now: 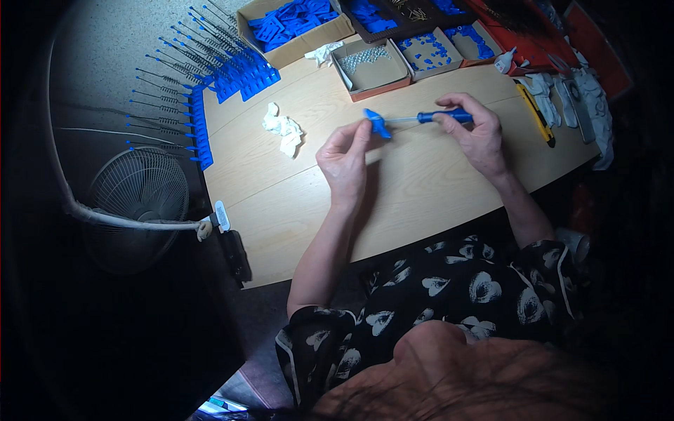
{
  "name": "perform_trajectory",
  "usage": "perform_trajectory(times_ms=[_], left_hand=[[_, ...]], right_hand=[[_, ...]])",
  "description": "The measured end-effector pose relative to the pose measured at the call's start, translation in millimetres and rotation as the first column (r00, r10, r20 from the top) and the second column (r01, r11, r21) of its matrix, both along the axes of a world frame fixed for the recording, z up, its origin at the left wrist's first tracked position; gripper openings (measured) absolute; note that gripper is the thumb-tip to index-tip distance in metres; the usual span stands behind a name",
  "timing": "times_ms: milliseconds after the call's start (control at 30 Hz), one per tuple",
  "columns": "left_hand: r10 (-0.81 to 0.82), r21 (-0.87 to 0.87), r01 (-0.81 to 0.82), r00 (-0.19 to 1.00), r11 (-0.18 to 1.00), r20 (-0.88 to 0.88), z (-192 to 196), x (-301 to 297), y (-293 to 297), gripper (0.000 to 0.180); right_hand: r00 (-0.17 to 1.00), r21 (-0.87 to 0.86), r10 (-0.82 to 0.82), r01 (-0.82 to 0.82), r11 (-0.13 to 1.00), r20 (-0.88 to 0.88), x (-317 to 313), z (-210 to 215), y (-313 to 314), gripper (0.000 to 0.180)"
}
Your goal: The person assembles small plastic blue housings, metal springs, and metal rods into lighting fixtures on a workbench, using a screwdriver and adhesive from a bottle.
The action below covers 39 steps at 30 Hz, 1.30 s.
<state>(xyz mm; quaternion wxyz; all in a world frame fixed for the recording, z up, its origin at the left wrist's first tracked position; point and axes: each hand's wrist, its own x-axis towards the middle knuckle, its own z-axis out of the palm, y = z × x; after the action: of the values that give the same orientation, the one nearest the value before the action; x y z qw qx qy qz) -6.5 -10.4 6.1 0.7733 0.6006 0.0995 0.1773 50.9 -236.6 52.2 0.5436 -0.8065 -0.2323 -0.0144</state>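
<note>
Over the middle of the table, my left hand (344, 158) pinches a small blue plastic part (378, 123) between thumb and fingertips. My right hand (477, 133) is closed round the blue handle of a screwdriver (435, 116). The screwdriver lies almost level, its metal shaft pointing left and its tip at the blue part. Whether the tip sits in the part or only touches it, I cannot tell. A crumpled white tissue (283, 130) rests on the table left of my left hand.
Assembled blue pieces with springs and rods (200, 119) line the left edge. Behind stand a box of blue parts (295, 28), a tray of clear pieces (371, 69) and a tray of small blue pieces (430, 52). A yellow cutter (536, 114) and white gloves (595, 105) lie right; a fan (137, 203) stands left.
</note>
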Motion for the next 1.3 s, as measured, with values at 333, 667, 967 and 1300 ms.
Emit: perform_trajectory(times_ms=[333,667,967,1300], left_hand=[[0.072,0.133,-0.058,0.992,0.989,-0.104,-6.3,10.1,19.3,0.015],[0.041,0.266,-0.008,0.992,0.964,-0.119,-18.0,10.2,18.9,0.018],[-0.143,0.769,0.113,0.989,0.629,-0.028,11.7,41.4,-24.6,0.019],[-0.284,0.95,0.075,0.959,0.303,0.015,5.4,85.6,-49.0,0.035]], right_hand=[[0.989,0.106,-0.134,0.14,0.984,-0.059,21.6,-14.2,5.9,0.022],[0.974,0.067,-0.061,0.077,0.995,-0.218,28.1,-18.4,-46.4,0.026],[0.835,0.396,-0.158,0.405,0.824,-0.526,63.5,-42.5,-85.6,0.024],[0.885,0.417,-0.101,0.312,0.854,-0.455,63.3,-52.4,-88.0,0.024]])
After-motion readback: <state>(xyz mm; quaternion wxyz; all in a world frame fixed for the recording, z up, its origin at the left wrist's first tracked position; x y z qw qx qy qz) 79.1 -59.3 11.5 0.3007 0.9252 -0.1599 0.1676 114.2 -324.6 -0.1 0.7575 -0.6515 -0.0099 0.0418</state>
